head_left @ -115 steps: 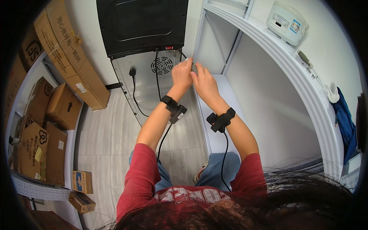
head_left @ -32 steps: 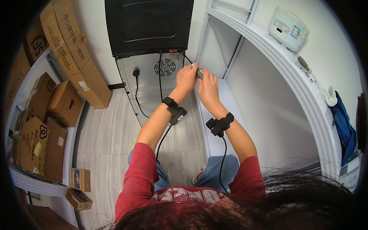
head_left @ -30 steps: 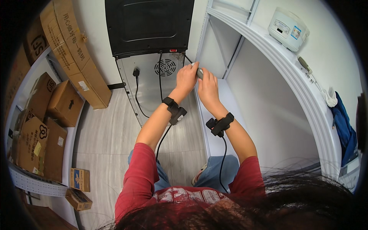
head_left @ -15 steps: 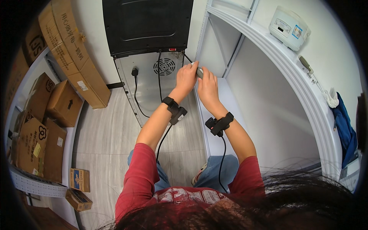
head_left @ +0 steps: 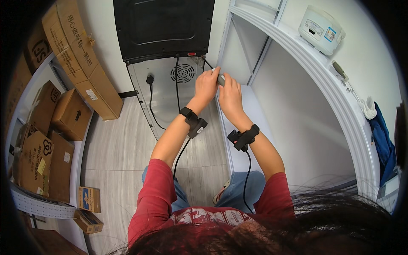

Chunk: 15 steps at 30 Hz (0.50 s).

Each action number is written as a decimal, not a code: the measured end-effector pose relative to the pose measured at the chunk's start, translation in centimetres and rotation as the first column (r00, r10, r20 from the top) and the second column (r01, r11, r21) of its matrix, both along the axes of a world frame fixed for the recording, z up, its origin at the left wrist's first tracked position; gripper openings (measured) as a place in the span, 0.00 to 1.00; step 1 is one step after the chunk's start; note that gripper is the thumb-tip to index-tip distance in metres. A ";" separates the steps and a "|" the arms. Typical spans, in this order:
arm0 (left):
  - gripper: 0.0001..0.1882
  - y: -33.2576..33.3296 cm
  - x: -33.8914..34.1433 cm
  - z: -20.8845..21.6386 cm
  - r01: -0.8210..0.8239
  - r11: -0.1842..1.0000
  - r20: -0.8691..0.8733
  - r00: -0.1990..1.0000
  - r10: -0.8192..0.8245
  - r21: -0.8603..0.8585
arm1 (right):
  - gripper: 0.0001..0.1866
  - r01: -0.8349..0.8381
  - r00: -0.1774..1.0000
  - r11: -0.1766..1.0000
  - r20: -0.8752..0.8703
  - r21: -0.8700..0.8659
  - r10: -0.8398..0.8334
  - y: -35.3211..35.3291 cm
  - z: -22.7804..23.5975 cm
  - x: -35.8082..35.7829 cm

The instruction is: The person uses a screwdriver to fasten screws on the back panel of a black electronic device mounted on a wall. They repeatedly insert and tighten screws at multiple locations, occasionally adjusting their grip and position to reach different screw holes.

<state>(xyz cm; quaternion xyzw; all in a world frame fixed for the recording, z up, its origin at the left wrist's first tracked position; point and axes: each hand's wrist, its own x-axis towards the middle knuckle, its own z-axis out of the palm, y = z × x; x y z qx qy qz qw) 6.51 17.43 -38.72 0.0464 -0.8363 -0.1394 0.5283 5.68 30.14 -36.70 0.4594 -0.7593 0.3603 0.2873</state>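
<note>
Toward one o'clock from the view's middle, the left hand (head_left: 205,88) and right hand (head_left: 230,97) curl closed on a grey handle-like piece (head_left: 221,80), probably paired to steady it. It sits between them, at three o'clock from the round vent (head_left: 183,73).

Dark characters run down the tall carton (head_left: 83,61) at far left, which also bears a white label (head_left: 91,94). On the left shelf, one box (head_left: 68,111) carries a black arrow (head_left: 77,116); a nearer box (head_left: 33,163) shows a flower-like emblem (head_left: 47,147). White lettering (head_left: 212,216) crosses the near red shirt (head_left: 151,197).
</note>
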 end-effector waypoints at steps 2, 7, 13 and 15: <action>0.22 -0.1 0.0 0.1 0.003 1.000 -0.016 1.000 -0.003 -0.006 | 0.23 -0.001 1.000 1.000 0.000 -0.003 0.001 -0.1 0.1 0.1; 0.22 -0.1 0.0 0.2 -0.001 1.000 0.008 1.000 0.001 0.000 | 0.23 -0.001 1.000 1.000 -0.021 -0.006 0.001 -0.2 0.2 -0.1; 0.23 -0.4 -0.3 -0.1 -0.007 1.000 -0.004 1.000 0.007 -0.006 | 0.23 0.005 1.000 1.000 -0.016 0.000 -0.005 -0.3 0.1 0.0; 0.23 -0.3 -0.3 -0.1 0.001 1.000 -0.013 1.000 -0.001 -0.006 | 0.23 0.017 1.000 1.000 -0.023 0.000 -0.017 -0.3 0.0 -0.2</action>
